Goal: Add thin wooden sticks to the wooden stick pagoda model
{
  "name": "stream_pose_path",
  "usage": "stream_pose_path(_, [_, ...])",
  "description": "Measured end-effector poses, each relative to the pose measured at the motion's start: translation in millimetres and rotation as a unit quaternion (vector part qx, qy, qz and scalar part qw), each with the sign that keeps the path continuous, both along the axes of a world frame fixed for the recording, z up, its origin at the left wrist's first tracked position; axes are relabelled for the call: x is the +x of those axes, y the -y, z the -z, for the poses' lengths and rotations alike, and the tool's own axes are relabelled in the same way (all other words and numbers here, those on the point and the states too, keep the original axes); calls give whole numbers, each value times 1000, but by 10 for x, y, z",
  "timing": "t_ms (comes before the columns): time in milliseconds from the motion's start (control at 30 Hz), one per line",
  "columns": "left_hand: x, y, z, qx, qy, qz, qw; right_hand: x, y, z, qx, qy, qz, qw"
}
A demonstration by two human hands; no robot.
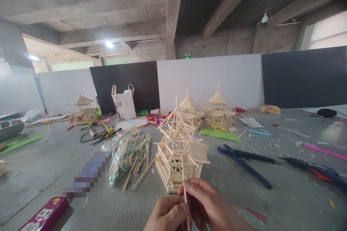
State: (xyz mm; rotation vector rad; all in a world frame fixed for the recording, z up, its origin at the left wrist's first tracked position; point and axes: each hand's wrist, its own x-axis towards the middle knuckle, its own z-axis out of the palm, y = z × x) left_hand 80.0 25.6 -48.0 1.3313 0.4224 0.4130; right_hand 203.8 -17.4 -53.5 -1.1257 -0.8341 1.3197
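Observation:
My left hand [168,214] and my right hand [206,203] meet at the bottom middle of the head view, both pinching one thin wooden stick [184,184] that stands nearly upright. Its tip reaches up against the front of a small pavilion model [177,153] built of sticks, with an open pointed roof frame, standing on the grey floor just beyond my fingers. A bag of wrapped chopsticks [127,157] and several loose sticks lie to the left of the model.
Dark blue shears [245,162] and a glue gun [317,170] lie on the right. A pink power strip [45,216] lies at bottom left. Two finished pavilions [218,110] stand behind on a green sheet [219,134], another pavilion [82,110] and a white bag [124,104] at back left.

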Motion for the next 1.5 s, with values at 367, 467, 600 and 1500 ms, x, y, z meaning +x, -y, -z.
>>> stream_pose_path(367, [16, 62, 15, -39, 17, -38, 998, 3, 39, -74, -1, -4, 2, 1000])
stream_pose_path(467, [8, 83, -12, -58, 19, -47, 997, 7, 25, -81, -4, -8, 3, 1000])
stream_pose_path(600, [9, 81, -17, -89, 20, -44, 995, 7, 3, -82, -8, -19, 17, 1000])
stream_pose_path(1500, [36, 16, 151, -171, 55, -67, 981, 21, -21, -39, 15, -190, 14, 982])
